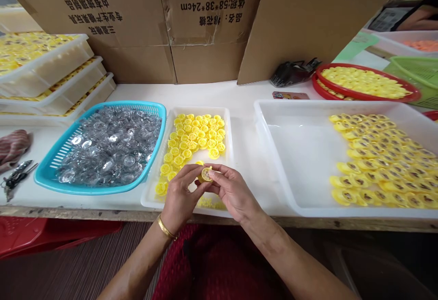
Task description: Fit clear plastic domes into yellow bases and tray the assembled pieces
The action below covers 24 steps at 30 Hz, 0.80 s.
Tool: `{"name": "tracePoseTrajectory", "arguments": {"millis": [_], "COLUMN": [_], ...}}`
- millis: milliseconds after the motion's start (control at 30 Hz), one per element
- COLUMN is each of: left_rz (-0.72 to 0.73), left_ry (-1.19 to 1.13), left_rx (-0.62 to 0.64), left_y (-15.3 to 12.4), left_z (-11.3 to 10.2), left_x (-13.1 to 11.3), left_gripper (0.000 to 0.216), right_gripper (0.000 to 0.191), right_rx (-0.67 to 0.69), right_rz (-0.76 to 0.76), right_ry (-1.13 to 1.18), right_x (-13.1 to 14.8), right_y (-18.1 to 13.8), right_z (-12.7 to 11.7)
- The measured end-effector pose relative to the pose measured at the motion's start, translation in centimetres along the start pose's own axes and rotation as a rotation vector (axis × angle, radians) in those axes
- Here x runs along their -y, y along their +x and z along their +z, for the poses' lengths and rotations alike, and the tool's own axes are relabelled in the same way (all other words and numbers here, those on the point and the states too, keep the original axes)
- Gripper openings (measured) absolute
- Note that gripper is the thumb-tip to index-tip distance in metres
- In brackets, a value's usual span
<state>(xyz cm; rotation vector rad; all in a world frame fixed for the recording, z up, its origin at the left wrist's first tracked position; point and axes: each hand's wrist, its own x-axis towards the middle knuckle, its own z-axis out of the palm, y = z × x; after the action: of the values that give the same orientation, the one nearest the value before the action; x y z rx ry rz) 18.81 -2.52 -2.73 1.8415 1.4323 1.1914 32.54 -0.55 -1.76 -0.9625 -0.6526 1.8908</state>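
Both hands meet over the near end of a small white tray [230,154] that holds several yellow round pieces [196,135]. My left hand [179,197], with a gold bangle on its wrist, and my right hand [232,190] both pinch one small yellow piece [205,173] between their fingertips. A turquoise basket [51,165] full of clear plastic lids [109,147] stands to the left. At the right, a large white tray [294,154] has rows of finished yellow pieces [379,158] along its right side.
Stacked white trays [61,81] of yellow pieces stand at far left. Cardboard boxes [205,26] wall off the back. A red round tray [366,83] of yellow pieces sits back right, with a black bag [292,72] beside it. Scissors and keys [15,179] and a cloth [12,147] lie left.
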Motion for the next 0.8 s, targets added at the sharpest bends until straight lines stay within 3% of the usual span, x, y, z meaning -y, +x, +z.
{"name": "tracePoseTrajectory", "arguments": {"millis": [133, 300, 467, 633, 800], "left_rz": [-0.222, -0.368, -0.423, -0.482, -0.496], "left_ry": [-0.241, -0.414, -0.508, -0.596, -0.626], "left_rx": [0.062, 0.088, 0.03, -0.038, -0.029], "left_y": [-0.7, -1.3, -1.1, -0.7, -0.6], "left_z": [-0.3, -0.5, -0.3, 0.1, 0.2], "left_x": [0.1, 0.3, 0.0, -0.1, 0.1], "left_gripper": [0.052, 0.053, 0.046, 0.043, 0.037], "right_gripper": [0.026, 0.023, 0.029, 0.038, 0.046], "right_rx": [0.049, 0.056, 0.014, 0.036, 0.027], "right_rz": [0.039, 0.043, -0.023, -0.177, -0.275], "right_ry": [0.064, 0.073, -0.002, -0.242, -0.469], "right_x": [0.6, 0.9, 0.4, -0.8, -1.2], "right_y": [0.3, 0.5, 0.1, -0.5, -1.0], "right_z": [-0.3, -0.6, -0.2, -0.1, -0.6]}}
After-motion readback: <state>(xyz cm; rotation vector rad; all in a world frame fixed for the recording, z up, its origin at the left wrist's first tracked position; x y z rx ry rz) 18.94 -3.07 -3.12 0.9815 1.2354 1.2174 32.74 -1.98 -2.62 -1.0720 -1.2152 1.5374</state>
